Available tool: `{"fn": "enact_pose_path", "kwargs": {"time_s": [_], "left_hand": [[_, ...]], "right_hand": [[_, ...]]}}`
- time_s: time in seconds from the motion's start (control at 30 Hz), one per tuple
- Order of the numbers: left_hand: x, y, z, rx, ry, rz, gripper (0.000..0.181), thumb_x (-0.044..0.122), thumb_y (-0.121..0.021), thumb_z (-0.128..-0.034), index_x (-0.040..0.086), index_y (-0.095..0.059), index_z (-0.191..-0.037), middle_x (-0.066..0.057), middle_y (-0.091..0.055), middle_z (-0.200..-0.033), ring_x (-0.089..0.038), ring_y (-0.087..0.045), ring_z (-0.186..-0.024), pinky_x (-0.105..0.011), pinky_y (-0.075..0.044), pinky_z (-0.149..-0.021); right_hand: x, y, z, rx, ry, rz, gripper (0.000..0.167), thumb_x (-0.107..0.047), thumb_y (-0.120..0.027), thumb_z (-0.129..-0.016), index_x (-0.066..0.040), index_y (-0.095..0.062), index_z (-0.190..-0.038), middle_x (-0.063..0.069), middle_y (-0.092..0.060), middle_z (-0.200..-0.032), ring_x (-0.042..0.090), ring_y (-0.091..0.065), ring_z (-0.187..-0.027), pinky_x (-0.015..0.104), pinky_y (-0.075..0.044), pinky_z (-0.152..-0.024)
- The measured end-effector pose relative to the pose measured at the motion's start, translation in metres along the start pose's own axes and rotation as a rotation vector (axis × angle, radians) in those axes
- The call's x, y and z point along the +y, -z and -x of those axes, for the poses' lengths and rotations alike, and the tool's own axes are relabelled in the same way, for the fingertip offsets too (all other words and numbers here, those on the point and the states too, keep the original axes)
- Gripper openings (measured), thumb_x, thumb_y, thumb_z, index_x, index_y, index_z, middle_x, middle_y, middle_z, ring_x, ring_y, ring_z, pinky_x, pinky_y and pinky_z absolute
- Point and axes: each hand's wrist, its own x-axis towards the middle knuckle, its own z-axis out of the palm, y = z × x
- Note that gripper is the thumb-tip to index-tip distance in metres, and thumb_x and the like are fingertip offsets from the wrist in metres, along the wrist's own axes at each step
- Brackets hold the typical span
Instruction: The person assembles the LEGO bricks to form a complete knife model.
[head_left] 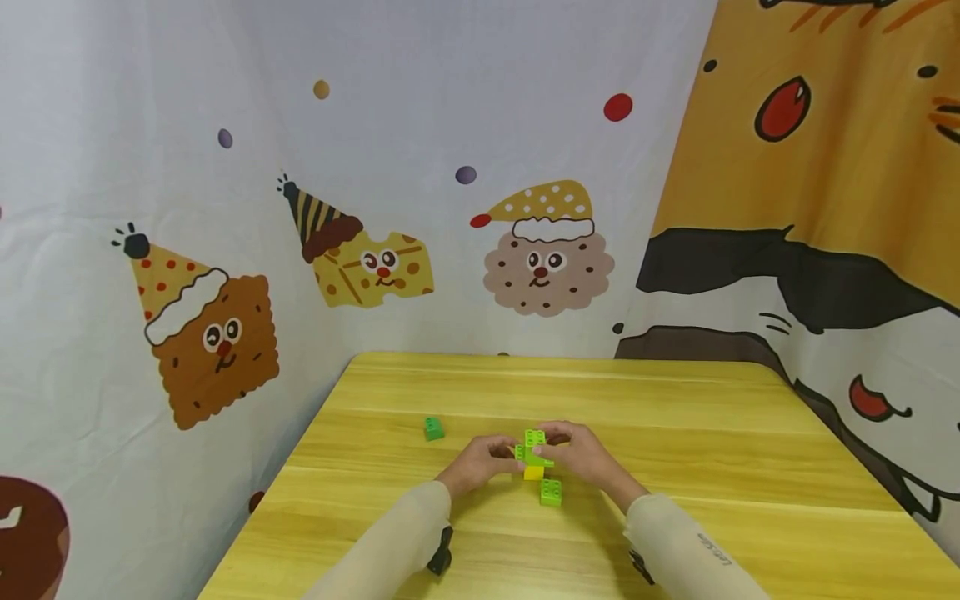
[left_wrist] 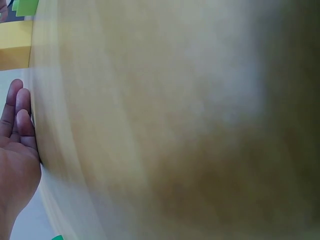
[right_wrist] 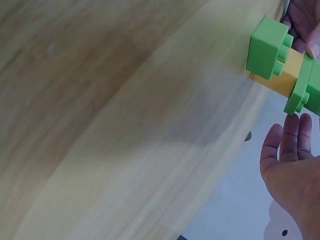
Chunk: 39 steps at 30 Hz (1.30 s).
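Observation:
A small stack of toy bricks stands on the table between both hands. It has a yellow brick at the bottom, a lime-green plate above it and a lime-green brick on top. My right hand pinches the upper bricks, its thumb across their front. From the other side my left hand holds the plate's left end between thumb and fingers. In the left wrist view, the left hand's lower fingers extend loosely. A loose lime-green brick lies just in front of the stack.
Farther back to the left, a dark green brick sits alone on the wooden table. Behind the table hangs a white cloth printed with cartoon figures.

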Motion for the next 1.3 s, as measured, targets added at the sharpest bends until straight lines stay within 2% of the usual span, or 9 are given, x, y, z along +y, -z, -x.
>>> {"fn": "enact_pose_path", "kwargs": {"time_s": [0.23,0.8,1.3], "left_hand": [[0.0018,-0.0004,0.0011,0.011,0.011,-0.025,0.031,0.026,-0.075,-0.0905,0.017,-0.07,-0.119,-0.001,-0.066,-0.098,-0.018,-0.058,-0.089,-0.039,-0.047,-0.079],[0.0029,-0.0005,0.0011,0.001,-0.002,-0.007,0.03,0.028,-0.075,-0.0906,0.017,-0.07,-0.119,-0.004,-0.066,-0.098,-0.018,-0.058,-0.088,-0.039,-0.046,-0.078],[0.0035,-0.0012,0.0022,0.007,0.007,-0.015,0.031,0.026,-0.074,-0.0913,0.017,-0.069,-0.121,-0.003,-0.064,-0.099,-0.019,-0.057,-0.09,-0.041,-0.047,-0.08]], "right_hand": [[0.0025,0.0032,0.0,0.026,-0.034,0.011,0.037,-0.027,-0.077,-0.089,-0.011,-0.07,-0.121,0.001,-0.066,-0.113,0.022,-0.059,-0.103,0.041,-0.052,-0.082],[0.0053,0.001,0.0031,0.0,0.042,-0.011,0.036,-0.028,-0.074,-0.092,-0.009,-0.069,-0.122,0.004,-0.067,-0.115,0.021,-0.061,-0.1,0.039,-0.053,-0.083],[0.0034,0.0018,0.005,-0.015,0.038,-0.024,0.042,-0.028,-0.073,-0.092,-0.005,-0.065,-0.126,0.008,-0.066,-0.117,0.023,-0.06,-0.1,0.037,-0.053,-0.081]]}}
